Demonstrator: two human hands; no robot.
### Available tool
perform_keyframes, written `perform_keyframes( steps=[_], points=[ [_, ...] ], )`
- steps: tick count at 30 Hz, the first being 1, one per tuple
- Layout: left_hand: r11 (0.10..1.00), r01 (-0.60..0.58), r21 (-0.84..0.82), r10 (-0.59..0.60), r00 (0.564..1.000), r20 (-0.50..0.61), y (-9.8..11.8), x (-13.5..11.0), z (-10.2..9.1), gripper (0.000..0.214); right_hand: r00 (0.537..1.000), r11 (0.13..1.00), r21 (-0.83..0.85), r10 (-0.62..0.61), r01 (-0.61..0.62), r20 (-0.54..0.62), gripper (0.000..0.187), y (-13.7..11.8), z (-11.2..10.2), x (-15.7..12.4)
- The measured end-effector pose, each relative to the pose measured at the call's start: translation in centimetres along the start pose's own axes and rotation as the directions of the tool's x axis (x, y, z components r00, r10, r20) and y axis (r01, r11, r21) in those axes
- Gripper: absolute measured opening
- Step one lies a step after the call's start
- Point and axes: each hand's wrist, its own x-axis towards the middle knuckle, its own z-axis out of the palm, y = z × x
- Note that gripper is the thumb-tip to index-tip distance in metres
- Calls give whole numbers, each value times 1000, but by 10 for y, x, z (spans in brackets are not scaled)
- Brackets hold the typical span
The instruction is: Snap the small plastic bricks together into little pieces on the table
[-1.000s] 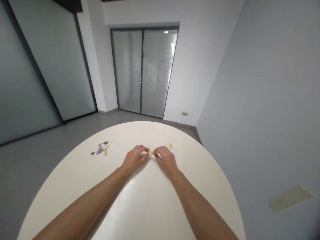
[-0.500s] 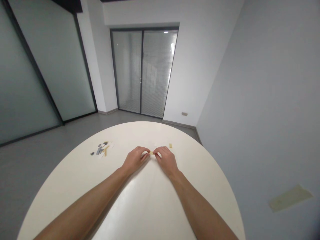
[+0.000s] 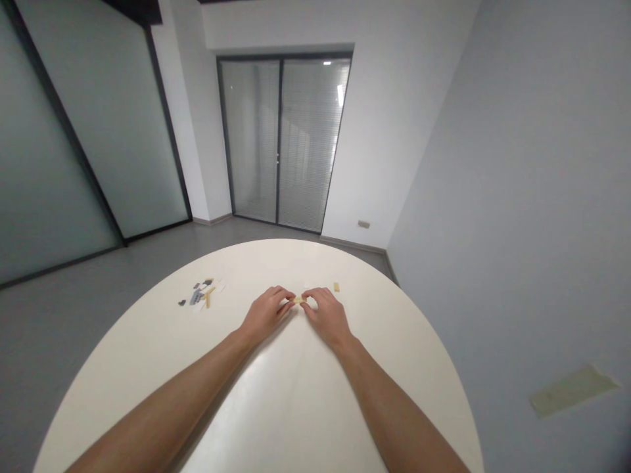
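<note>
Between my two hands is a small pale-yellow piece, which looks like a toy building brick. My left hand pinches its left end between thumb and fingertips. At the other end, the thumb and fingers of my right hand close on the piece. The fingertips cover both ends, so its full shape is hidden. A second small yellow piece lies on the table just beyond my right hand.
Both forearms reach over a round white table. To the left lies a loose pile of small grey, black, yellow and white pieces. A grey wall rises close on the right, with a strip of tape on it.
My fingertips have spread slightly apart along the yellow piece, and more of its middle shows. Everything else has stayed in place.
</note>
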Motion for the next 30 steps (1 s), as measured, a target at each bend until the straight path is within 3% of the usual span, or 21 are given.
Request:
perform_keyframes(
  steps=[19,30],
  points=[
    [1000,14,5,-14,1000,20,0,0,-2,21,999,999,-32,44,-43,33,14,0,0,0],
    [1000,-7,16,6,1000,30,-4,0,0,22,994,999,-2,-39,39,106,9,0,-2,0]
  ],
)
